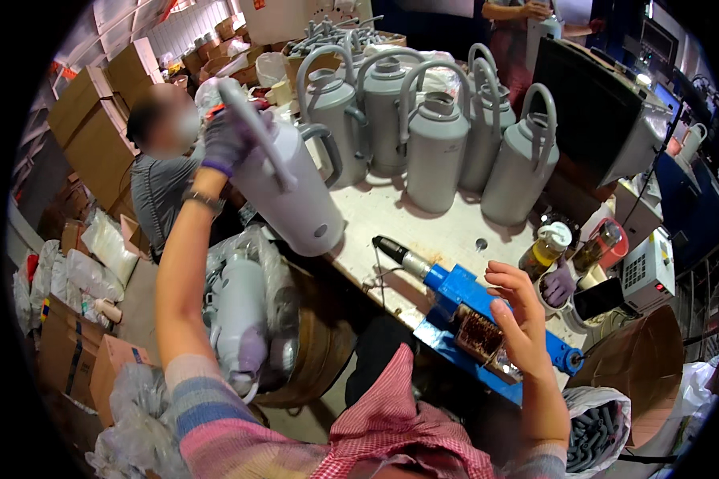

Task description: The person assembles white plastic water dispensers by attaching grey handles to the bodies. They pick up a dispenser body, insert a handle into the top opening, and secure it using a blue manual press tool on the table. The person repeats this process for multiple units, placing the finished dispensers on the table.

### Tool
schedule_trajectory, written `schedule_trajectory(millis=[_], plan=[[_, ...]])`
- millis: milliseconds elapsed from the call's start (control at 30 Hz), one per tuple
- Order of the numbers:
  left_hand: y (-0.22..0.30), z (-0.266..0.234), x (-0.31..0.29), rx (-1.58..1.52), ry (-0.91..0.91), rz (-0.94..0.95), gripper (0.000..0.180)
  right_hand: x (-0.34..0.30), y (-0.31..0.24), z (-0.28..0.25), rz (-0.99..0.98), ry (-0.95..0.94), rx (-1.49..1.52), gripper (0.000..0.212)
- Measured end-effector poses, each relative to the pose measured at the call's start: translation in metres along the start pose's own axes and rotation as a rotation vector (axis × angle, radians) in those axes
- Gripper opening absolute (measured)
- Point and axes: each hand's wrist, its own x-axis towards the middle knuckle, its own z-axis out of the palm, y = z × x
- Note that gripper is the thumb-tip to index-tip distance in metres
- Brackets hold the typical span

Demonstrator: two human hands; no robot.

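Observation:
My left hand (230, 142), in a grey and purple glove, is closed round the top of a large grey jug (291, 199) near its loop handle. The jug tilts, with its base by the near left edge of the white table (391, 215). My bare right hand (521, 323) is raised with its fingers apart and nothing in it. Beneath and beside that hand lies a blue clamp-like machine (462, 287) at the table's front edge. A black-tipped tool (393, 249) points left from its end. Several similar grey jugs (438, 156) stand upright across the table's far side.
Left of my legs, a large round bin (319, 335) holds bagged grey jugs. A yellow-liquid bottle (545, 249) and a cup with a purple glove (558, 286) stand at right. A sack of grey parts (595, 431) is lower right. A co-worker (164, 172) sits at left.

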Motion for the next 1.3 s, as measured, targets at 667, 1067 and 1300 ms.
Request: schedule_trajectory(millis=[667,1067,1300], plan=[[-0.033,0.11,-0.054,-0.774,0.588,-0.209,0.039,0.342,0.096,-0.006,0.302,0.169,-0.893,0.064],[0.275,0.071,-0.224,-1.873,0.373,-0.256,0.065,0.003,-0.05,-0.126,-0.012,0.397,-0.025,0.089],[0.357,0.058,-0.274,-1.285,-0.649,0.082,0.04,-0.241,-0.078,-0.206,0.057,1.023,-0.03,0.084]])
